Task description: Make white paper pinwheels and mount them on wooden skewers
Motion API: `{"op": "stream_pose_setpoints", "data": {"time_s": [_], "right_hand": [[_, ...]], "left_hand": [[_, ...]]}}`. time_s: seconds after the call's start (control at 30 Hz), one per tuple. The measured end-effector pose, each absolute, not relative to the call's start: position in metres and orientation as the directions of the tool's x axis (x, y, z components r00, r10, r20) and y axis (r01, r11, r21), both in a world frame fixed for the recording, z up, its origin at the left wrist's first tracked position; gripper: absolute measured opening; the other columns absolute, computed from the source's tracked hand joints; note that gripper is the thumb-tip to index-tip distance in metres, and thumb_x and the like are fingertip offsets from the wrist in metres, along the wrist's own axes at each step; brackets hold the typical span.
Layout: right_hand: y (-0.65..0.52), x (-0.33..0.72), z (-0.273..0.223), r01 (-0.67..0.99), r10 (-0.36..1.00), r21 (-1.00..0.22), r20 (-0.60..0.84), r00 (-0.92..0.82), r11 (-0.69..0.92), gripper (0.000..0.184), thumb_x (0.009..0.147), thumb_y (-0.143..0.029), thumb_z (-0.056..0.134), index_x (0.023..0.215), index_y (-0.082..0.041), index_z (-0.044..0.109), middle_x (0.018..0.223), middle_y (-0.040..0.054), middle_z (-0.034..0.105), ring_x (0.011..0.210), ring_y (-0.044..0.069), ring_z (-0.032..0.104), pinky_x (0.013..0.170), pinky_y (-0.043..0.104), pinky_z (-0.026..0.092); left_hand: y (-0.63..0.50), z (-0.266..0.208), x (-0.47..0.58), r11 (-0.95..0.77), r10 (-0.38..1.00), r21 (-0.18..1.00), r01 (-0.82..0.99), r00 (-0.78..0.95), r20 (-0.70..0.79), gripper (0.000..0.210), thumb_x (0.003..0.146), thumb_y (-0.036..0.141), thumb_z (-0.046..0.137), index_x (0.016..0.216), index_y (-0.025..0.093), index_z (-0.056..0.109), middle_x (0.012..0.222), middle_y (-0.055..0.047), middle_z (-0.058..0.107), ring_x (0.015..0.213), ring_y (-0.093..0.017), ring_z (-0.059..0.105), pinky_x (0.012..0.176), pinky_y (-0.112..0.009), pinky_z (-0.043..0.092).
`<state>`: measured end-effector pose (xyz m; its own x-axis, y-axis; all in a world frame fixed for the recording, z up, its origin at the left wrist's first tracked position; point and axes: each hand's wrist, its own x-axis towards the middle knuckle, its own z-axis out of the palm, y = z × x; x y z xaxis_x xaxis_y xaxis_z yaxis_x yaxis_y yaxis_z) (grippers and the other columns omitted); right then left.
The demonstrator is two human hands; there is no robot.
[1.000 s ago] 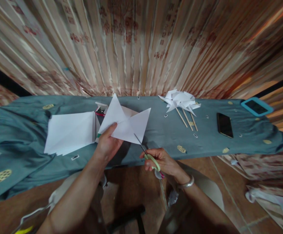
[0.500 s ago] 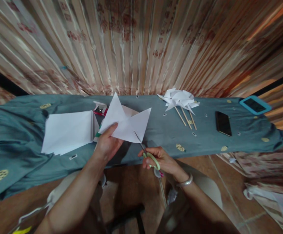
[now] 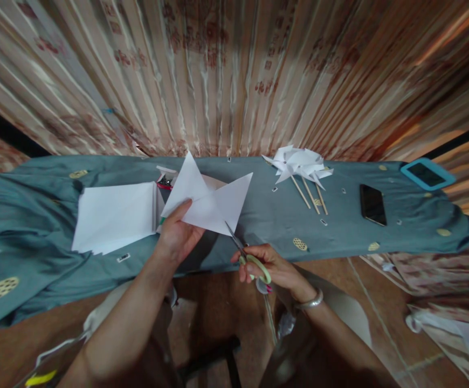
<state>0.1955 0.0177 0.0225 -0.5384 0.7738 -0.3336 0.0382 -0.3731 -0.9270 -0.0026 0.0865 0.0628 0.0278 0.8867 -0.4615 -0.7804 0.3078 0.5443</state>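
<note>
My left hand (image 3: pixel 180 231) pinches a white sheet of paper (image 3: pixel 208 207) with the thumb on top and the fingers beneath. The sheet has creases and a wide notch at its top, between two pointed corners. My right hand (image 3: pixel 269 267) is closed on the green handles of a pair of scissors (image 3: pixel 236 241). The scissor blades point up and left and lie at the lower right edge of the sheet, touching or overlapping it. Close behind the left hand is a small red and white box (image 3: pixel 166 179), partly covered by the sheet.
A stack of white paper (image 3: pixel 115 218) lies on the blue-green cloth (image 3: pixel 275 237) at left. Paper pinwheels (image 3: pixel 299 164) on wooden sticks rest at the back right. Farther right are a black phone (image 3: pixel 373 205) and a blue-framed tablet (image 3: pixel 427 173). A curtain (image 3: pixel 234 81) hangs behind.
The scissors have drawn back slightly down and right, with less blade over the sheet. The sheet in my left hand has tilted a little. The whole view has shifted slightly.
</note>
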Motion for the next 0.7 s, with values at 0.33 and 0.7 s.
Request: {"op": "stream_pose_setpoints", "data": {"time_s": [0.33,0.7], "right_hand": [[0.0207,0.1956,0.0204,0.007,0.8,-0.948,-0.273,-0.534,-0.319,0.055,0.071,-0.063,0.066,0.095,-0.013,0.065,0.067,0.0012,0.065,0.057,0.009,0.057,0.054,0.021,0.044],[0.0177,0.2009,0.0195,0.032,0.774,-0.943,-0.29,-0.563,-0.33,0.058,0.074,-0.063,0.063,0.103,-0.012,0.063,0.071,0.0028,0.066,0.058,0.009,0.057,0.053,0.021,0.041]], "left_hand": [[0.0858,0.0576,0.0031,0.338,0.886,0.538,-0.773,0.068,-0.459,0.03,0.089,0.01,0.041,0.109,0.012,0.063,0.081,-0.005,0.074,0.075,-0.014,0.069,0.085,-0.027,0.054],[0.0878,0.0585,0.0019,0.329,0.871,0.543,-0.772,0.027,-0.49,0.029,0.089,0.01,0.041,0.107,0.012,0.064,0.079,-0.005,0.073,0.067,-0.014,0.069,0.08,-0.025,0.055]]}}
